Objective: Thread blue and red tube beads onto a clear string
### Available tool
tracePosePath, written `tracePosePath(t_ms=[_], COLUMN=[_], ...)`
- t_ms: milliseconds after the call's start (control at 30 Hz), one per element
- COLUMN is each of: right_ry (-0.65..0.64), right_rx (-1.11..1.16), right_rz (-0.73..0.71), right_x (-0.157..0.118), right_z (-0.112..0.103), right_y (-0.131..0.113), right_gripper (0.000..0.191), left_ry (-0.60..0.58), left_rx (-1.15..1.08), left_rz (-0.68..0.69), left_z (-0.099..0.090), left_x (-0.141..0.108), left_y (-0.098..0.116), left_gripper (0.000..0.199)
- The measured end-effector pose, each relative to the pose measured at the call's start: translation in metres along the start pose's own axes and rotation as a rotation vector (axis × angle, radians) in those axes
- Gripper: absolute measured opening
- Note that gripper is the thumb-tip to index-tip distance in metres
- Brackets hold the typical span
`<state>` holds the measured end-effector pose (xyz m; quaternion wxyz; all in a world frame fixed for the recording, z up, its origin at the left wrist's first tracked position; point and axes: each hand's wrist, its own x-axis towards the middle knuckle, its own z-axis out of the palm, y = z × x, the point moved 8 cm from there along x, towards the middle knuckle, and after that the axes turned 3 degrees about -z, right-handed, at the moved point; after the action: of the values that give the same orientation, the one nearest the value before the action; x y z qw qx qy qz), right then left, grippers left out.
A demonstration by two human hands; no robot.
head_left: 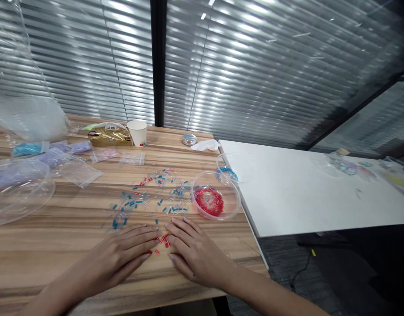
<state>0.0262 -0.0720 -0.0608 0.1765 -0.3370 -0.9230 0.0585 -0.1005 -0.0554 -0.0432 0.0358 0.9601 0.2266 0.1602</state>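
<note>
Face slatted blinds [90, 57] across the whole back, parted by a dark post [158, 61]. Work at a wood-grained table [24, 254], with a white table [304, 197] alongside at right, blurry clear containers [348, 166] on its far part. Have a big clear bag [24, 74] at upper left, and below it a wide clear tray [40, 197], cut off by the picture's edge. Lay left hand [124, 250] low at the table's near side, fingers stretched out and close together, thumb a little below. Lay right hand [195, 245] opposite, fingers extended and slightly fanned, thumb pointing inward. Cannot tell from here about any firm pressing on the wood. Keep a round clear tub [233, 202] beyond the right hand, near the table's right edge, with red beads [210, 202] on its bottom. Just behind it, partly overlapped, see a smaller clear tub [235, 160] with blue beads [233, 174]. Farther back, find a gold tissue pack [111, 135] beside a paper cup [137, 133], small purple packets [80, 147], then a silver tin [189, 139]. Beyond the fingertips, see scattered teal, clear and red beads [180, 192]; between both hands, a few loose red tubes [167, 244] on the wood.
</note>
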Motion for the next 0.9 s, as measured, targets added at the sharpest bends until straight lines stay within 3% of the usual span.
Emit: tracePosePath(t_ms=[900], right_ry=[0.013], right_rx=[-0.025], right_rz=[-0.017], right_x=[-0.0002], right_z=[-0.0006], right_y=[-0.0011], right_gripper=[0.026], left_ry=[-0.005], left_rx=[0.035], left_rz=[0.016], left_z=[0.0006], left_x=[0.0004], left_y=[0.0008], left_gripper=[0.038])
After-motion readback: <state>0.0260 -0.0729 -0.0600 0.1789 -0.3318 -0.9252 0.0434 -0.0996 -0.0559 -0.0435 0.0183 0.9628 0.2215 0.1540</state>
